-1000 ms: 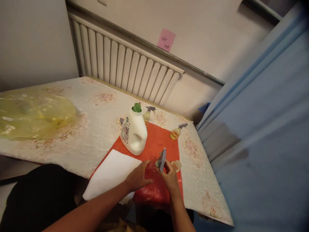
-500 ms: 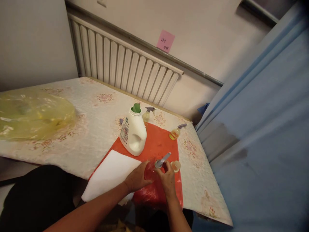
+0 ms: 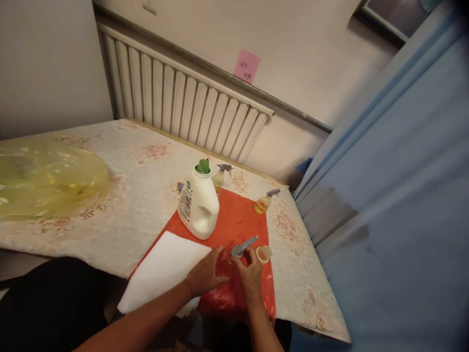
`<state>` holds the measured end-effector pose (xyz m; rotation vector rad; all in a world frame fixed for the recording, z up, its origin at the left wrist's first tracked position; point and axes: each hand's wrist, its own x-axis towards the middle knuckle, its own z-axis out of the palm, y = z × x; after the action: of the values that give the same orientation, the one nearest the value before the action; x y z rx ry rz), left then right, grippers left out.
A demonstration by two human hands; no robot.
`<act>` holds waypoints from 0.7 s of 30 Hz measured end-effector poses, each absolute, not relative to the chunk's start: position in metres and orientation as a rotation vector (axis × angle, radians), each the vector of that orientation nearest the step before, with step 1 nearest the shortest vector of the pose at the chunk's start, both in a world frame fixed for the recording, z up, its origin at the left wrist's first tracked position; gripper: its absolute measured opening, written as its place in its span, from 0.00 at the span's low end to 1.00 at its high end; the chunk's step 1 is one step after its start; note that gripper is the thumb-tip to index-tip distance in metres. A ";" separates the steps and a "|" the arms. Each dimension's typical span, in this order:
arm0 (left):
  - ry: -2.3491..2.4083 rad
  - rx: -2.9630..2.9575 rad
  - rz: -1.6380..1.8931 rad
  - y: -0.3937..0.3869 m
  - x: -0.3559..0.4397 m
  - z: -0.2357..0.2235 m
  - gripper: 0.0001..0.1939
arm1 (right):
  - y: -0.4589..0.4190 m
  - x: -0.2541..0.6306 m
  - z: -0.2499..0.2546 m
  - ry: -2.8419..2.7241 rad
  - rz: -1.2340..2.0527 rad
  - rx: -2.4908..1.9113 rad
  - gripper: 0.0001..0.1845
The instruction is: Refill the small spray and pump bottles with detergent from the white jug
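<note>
My left hand [image 3: 205,274] is wrapped round the side of a clear spray bottle [image 3: 224,264], which stands on a red plastic sheet [image 3: 240,220]. At the bottle's neck, the fingers of my right hand [image 3: 250,271] pinch the grey spray head [image 3: 245,246] just below its nozzle. A small cup or cap [image 3: 264,253] sits right of my right hand. Beyond both hands a large white jug [image 3: 200,205] with a green spout stands on the red sheet. Left of the bottle lies a folded white cloth [image 3: 166,266], partly under my left forearm.
Another spray bottle [image 3: 262,204] with yellow liquid stands at the sheet's right edge, and one more [image 3: 222,176] is partly behind the jug. A yellow plastic bag [image 3: 51,178] covers the bed's left side. A radiator [image 3: 179,93] lines the wall; a blue curtain [image 3: 395,195] hangs right.
My right hand has turned the spray head, so its nozzle swung from pointing away to pointing right. My left hand has kept its hold. The view has shifted slightly.
</note>
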<state>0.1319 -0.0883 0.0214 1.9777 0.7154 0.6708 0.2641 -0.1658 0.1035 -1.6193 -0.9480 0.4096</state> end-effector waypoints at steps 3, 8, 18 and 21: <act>0.732 2.006 0.652 -0.088 0.133 0.020 0.43 | -0.167 0.264 0.101 -0.943 0.415 -1.608 0.12; 0.718 2.029 0.640 -0.087 0.134 0.018 0.43 | -0.173 0.266 0.102 -1.046 0.479 -1.581 0.16; 0.700 2.038 0.682 -0.085 0.135 0.007 0.44 | -0.164 0.261 0.095 -0.914 0.339 -1.627 0.13; 0.679 2.044 0.705 -0.085 0.135 0.008 0.44 | -0.168 0.262 0.095 -0.995 0.396 -1.589 0.15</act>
<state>0.1349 -0.0853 0.0085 2.0440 0.6790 0.7045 0.2624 -0.1682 0.0952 -1.5886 -0.9946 0.3960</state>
